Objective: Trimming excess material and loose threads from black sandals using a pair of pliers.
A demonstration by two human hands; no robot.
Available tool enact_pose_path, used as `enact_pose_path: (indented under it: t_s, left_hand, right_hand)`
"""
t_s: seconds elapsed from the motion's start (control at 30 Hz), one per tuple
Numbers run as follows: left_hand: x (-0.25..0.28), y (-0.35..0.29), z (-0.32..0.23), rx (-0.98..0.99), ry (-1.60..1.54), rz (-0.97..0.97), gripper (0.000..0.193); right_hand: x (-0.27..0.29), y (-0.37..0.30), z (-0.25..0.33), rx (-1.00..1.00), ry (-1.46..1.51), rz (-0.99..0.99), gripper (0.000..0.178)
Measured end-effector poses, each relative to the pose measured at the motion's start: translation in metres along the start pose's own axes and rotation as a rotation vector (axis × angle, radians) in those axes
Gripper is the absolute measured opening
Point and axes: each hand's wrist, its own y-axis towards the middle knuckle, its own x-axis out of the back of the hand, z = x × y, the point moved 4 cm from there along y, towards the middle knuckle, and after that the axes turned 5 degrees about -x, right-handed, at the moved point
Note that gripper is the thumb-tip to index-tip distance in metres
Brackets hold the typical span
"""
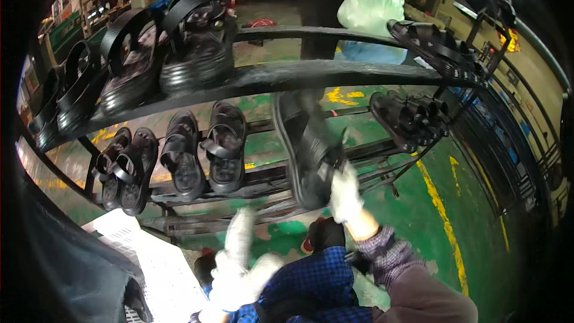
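Note:
My right hand (345, 194), in a white glove, grips a black sandal (302, 149) near its heel end and straps. The sandal is somewhat blurred and stands toe up in front of the lower rails of a black metal rack (287, 75). My left hand (239, 272), also white-gloved, is near my lap with nothing visible in it. Its fingers point up and the thumb is spread, though motion blurs them. Left of the held sandal, single black sandals (227, 149) lean along the lower tier. Larger-looking black sandals (197, 54) line the upper tier.
More black sandals sit at the rack's right end, on the upper (439, 48) and lower (406, 119) tiers. A white perforated crate (158, 257) stands at lower left. Beyond the rack, another person holds a pale green plastic bag (372, 11). Yellow lines (442, 209) cross the green floor.

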Motion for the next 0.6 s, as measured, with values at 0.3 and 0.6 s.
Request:
enact_pose_path:
  t_s: [0.3, 0.6]
  left_hand:
    - [0.193, -0.226, 0.107, 0.669, 0.119, -1.145, 0.057]
    - [0.114, -0.606, 0.3, 1.618, 0.593, -0.552, 0.09]
  right_hand:
    - [0.049, 0.133, 0.002, 0.058, -1.868, -0.344, 0.036]
    - [0.117, 0.036, 0.001, 0.325, -1.164, -0.227, 0.046]
